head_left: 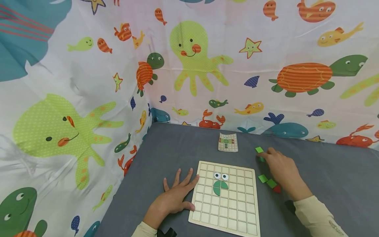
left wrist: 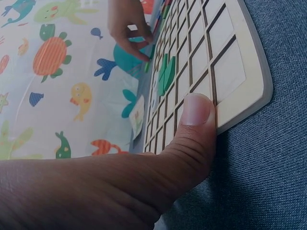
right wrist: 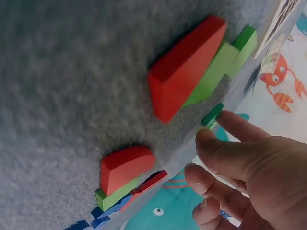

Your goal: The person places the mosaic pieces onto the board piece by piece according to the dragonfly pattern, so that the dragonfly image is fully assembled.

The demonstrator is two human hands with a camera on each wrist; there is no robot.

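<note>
Head view, lower centre: a splayed left hand (head_left: 174,198) touches the board (head_left: 240,206); rightward, the right hand (head_left: 280,168) seemingly pinches a green piece (right wrist: 211,115).

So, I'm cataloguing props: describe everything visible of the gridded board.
The gridded board is pale, wood-looking, round-cornered, with brownish grid lines, flat on the grey surface. Two eye pieces and green pieces forming part of a circle occupy cells; others are bare. The left hand rests its thumb on one edge.
</note>
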